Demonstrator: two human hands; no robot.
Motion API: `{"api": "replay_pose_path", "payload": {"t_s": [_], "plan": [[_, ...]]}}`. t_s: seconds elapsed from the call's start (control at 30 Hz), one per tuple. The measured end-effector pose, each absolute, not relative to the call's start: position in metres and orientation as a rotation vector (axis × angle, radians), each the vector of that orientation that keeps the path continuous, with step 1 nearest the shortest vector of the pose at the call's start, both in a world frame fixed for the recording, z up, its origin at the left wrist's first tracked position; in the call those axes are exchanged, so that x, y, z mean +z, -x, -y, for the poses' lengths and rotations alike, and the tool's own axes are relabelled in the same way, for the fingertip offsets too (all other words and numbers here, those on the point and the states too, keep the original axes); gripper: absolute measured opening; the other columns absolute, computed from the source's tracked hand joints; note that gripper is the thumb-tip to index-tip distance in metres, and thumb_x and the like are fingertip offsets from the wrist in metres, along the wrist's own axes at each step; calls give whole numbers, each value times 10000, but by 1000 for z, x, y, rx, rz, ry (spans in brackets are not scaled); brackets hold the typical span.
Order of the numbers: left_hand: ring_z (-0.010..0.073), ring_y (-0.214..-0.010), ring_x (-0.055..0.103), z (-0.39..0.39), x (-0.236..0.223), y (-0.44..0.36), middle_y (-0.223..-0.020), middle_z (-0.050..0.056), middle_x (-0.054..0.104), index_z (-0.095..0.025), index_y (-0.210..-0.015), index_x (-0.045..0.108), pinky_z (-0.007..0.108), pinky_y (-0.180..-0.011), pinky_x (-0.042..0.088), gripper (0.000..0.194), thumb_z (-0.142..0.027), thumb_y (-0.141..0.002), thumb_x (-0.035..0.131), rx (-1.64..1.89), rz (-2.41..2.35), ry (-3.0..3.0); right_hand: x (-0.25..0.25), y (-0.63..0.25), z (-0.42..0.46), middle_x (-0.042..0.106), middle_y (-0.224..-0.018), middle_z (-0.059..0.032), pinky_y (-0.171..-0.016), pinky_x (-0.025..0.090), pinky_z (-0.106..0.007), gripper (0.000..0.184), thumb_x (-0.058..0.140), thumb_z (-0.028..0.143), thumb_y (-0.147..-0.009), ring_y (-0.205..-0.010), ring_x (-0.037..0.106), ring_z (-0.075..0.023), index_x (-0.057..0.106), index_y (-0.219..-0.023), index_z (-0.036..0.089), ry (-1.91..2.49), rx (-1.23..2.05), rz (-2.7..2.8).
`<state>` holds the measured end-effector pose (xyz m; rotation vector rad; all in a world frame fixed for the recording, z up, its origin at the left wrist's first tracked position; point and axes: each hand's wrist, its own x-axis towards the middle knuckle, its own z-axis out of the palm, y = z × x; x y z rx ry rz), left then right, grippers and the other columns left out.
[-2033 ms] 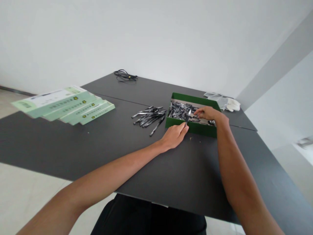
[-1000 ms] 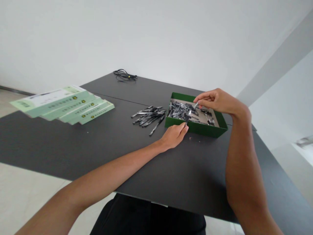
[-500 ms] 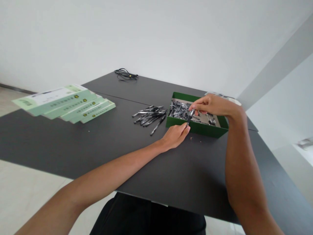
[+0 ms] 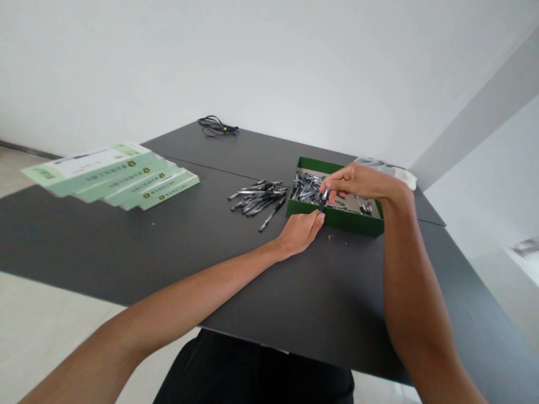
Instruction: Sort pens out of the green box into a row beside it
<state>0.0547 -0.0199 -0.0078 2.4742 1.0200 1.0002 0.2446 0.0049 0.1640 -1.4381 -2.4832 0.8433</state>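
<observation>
The left hand (image 4: 298, 235) and the right hand (image 4: 360, 182) both pinch one black pen (image 4: 323, 201) narrowly, just above the front wall of a green box (image 4: 334, 221) with many pens inside; loose pens (image 4: 259, 202) lie beside it on the table (image 4: 210, 269).
</observation>
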Motion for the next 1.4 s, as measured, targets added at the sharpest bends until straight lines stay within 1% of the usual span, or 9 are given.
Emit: {"api": "replay_pose_path", "payload": {"t_s": [0.17,0.33,0.47,0.57,0.77,1.0,1.23,1.3,1.4], "plan": [[171,-629,610,22,-8,-54,-717,24,623,-186,-900,565,276,-605,387,568,-498,-1128,149,1017,-988,-2471,167,-244,-1,801,-854,-33,-607,366,-290,498,563,638,-943,-605,514,-138,815,-1100,238,1421,838,2510],[157,-600,579,22,-7,-52,-684,7,586,-187,-879,550,267,-588,369,563,-515,-1124,163,1024,-963,-2416,168,-242,1,807,-861,-37,-596,374,-281,482,582,634,-942,-575,488,-124,815,-1081,235,1430,840,2489],[147,-605,558,20,-5,-50,-686,0,566,-191,-849,530,265,-595,359,538,-511,-1123,196,1038,-938,-2350,164,-237,0,798,-833,-39,-613,419,-276,425,604,601,-928,-641,577,-146,825,-1011,247,1403,862,2422],[138,-599,531,19,-5,-50,-666,-7,538,-197,-807,498,264,-591,349,536,-521,-1119,206,1076,-923,-2275,162,-233,-1,790,-835,-44,-602,420,-279,401,617,576,-915,-664,596,-155,824,-969,237,1372,869,2421],[133,-616,501,19,-4,-52,-669,-10,505,-201,-783,477,262,-604,358,512,-518,-1115,248,1110,-859,-2225,167,-233,2,772,-827,-36,-596,381,-280,414,617,559,-916,-641,563,-137,808,-1041,213,1337,810,2469],[131,-641,517,21,-1,-51,-704,-16,517,-197,-871,507,256,-618,355,468,-497,-1123,250,1096,-833,-2219,171,-233,8,725,-771,-35,-634,390,-283,405,629,526,-916,-674,582,-143,793,-1067,188,1302,732,2439],[154,-711,633,22,-2,-53,-844,1,666,-198,-1149,523,271,-689,432,385,-480,-1121,264,966,-936,-2256,180,-235,17,671,-772,-43,-647,415,-291,428,638,573,-934,-717,566,-151,751,-1070,184,1236,614,2283],[160,-707,650,21,-3,-53,-836,2,687,-201,-1163,537,270,-688,444,366,-457,-1119,278,887,-934,-2304,184,-231,21,650,-788,-46,-656,420,-293,449,636,600,-937,-747,571,-159,737,-1065,182,1206,551,2217],[175,-729,681,21,-4,-54,-836,6,717,-225,-1100,606,272,-691,454,312,-399,-1101,347,717,-895,-2455,187,-214,26,643,-838,-50,-683,439,-288,456,620,614,-946,-809,601,-170,716,-1062,184,1147,532,2151]]}}
